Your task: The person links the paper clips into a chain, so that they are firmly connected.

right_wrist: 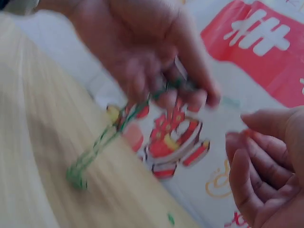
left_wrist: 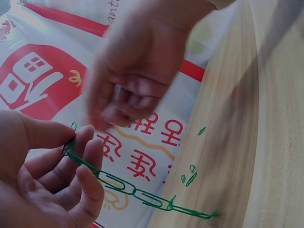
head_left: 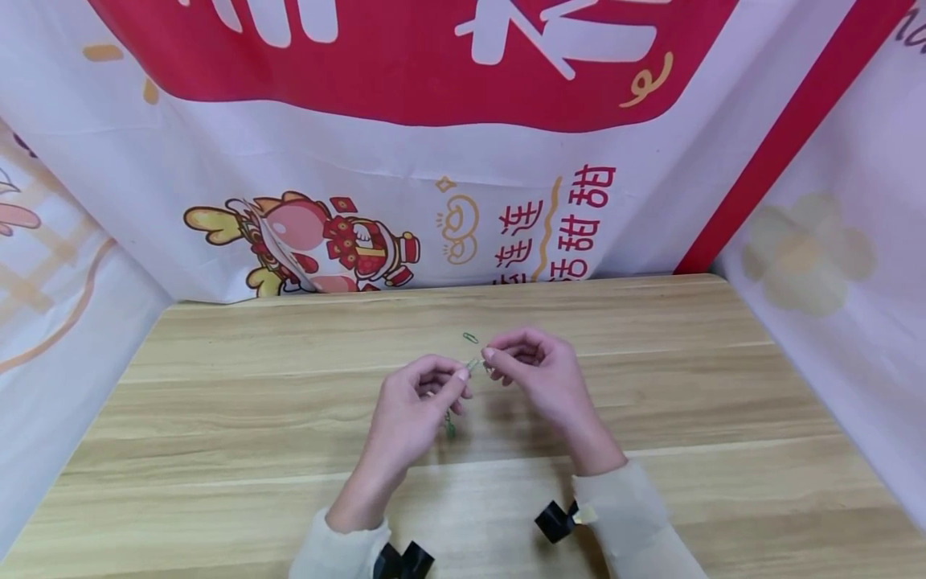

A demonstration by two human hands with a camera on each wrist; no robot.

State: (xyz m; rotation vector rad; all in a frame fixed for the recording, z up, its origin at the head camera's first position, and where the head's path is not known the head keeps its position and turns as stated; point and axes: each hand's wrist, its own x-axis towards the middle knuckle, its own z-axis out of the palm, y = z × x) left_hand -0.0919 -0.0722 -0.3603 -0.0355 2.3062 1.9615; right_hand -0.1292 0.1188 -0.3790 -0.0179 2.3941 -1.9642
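Red characters 连连 (head_left: 522,215) and 甜甜 (head_left: 592,187) stand on the white backdrop (head_left: 434,149); cropped dark letters (head_left: 913,34) perhaps read "ha".

Paper-clip chain (left_wrist: 134,192): green wire, several clips linked end to end; upper end pinched in left fingers (left_wrist: 84,190), topmost clip projecting beyond fingertips; remainder hangs down, lower end near the counter (head_left: 253,402).
Loose clip (head_left: 470,338): one, green, lying on the counter, far side of the chain.

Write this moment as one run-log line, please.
left hand: pinches chain of green paper clips | right hand: beside left hand, grip unclear | loose green clip: on table, beyond hands
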